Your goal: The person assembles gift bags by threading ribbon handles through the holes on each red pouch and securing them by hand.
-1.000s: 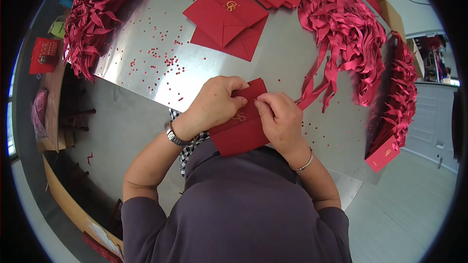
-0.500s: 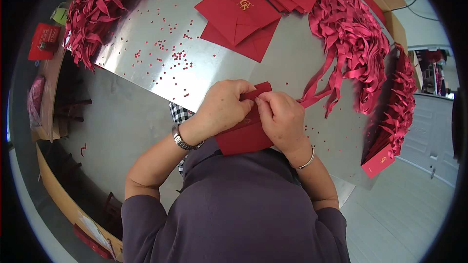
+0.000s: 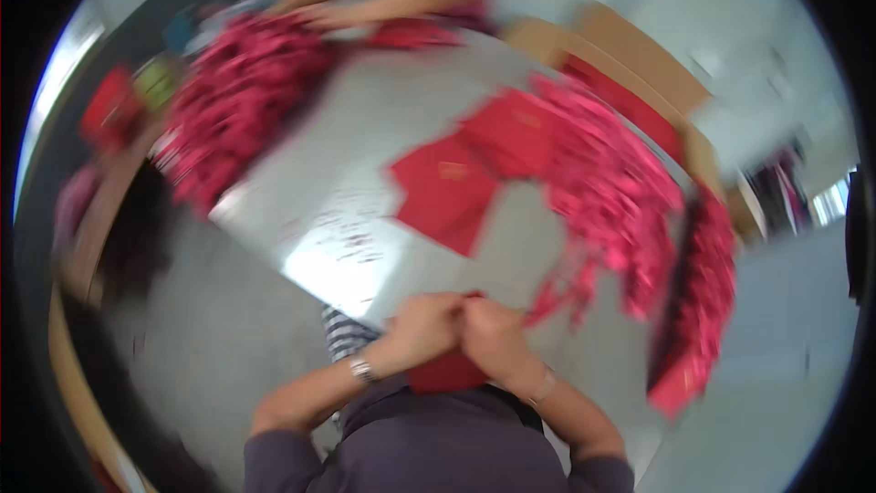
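Note:
Close in front of my body, both hands meet at the top of a flat red paper bag (image 3: pixel 444 374). My left hand (image 3: pixel 422 336) is closed on its upper edge, fingers bent inward. Right beside it, my right hand (image 3: pixel 497 340) is closed at the same edge, the two hands almost touching. Motion blurs the fingertips, and the hands cover most of the bag's upper part. Farther off on the metal table (image 3: pixel 401 91) lie more flat red bags (image 3: pixel 447 187) with a gold mark. To their right spreads a heap of pinkish-red ribbons (image 3: pixel 611 201).
A second ribbon heap (image 3: pixel 246 100) covers the table's far left. Ribboned bags (image 3: pixel 703 310) stand in a row at the right edge. Small red paper dots (image 3: pixel 351 242) are scattered left of centre. Behind stands an open cardboard box (image 3: pixel 630 64). A co-worker's arms (image 3: pixel 392 9) reach over the far edge.
The view has tilted up and blurred, bringing the table's far side and a co-worker into sight. My hands have drawn closer together at the bag's top edge.

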Available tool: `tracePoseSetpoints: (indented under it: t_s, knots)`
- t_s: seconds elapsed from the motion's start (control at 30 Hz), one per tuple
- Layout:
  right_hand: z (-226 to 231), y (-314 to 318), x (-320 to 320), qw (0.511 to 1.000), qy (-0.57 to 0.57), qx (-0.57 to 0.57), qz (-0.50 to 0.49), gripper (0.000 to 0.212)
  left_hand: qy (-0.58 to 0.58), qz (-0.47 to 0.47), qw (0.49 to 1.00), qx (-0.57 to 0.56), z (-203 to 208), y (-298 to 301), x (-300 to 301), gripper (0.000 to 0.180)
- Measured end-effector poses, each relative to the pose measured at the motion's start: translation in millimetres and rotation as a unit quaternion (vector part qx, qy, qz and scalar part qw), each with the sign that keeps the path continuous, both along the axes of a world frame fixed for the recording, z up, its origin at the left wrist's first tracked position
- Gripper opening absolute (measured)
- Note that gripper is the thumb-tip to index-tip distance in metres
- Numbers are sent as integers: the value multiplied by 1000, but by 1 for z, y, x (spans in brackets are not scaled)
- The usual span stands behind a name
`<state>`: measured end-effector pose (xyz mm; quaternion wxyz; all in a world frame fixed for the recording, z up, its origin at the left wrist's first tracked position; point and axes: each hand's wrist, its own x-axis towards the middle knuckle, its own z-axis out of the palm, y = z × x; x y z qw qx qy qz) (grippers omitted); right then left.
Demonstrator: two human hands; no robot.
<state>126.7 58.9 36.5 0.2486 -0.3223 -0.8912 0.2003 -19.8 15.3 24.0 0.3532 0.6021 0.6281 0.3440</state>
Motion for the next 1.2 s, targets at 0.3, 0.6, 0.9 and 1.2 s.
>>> tracePoseSetpoints:
  t_s: [0.3, 0.6, 0.9, 1.2]
  knots:
    - [2, 32, 36, 939, 1, -340, -52, 29, -5, -19, 997, 80, 11, 4, 17, 19]
    - [25, 13, 15, 977, -61, -206, -2, 22, -40, -91, 995, 10, -25, 47, -11, 22]
    - [4, 29, 19, 966, -96, -232, 56, 25, 132, -93, 984, 69, -21, 32, -7, 19]
    - [5, 23, 20, 942, -36, -331, 38, 30, -359, 249, 899, -18, -28, 3, -40, 9]
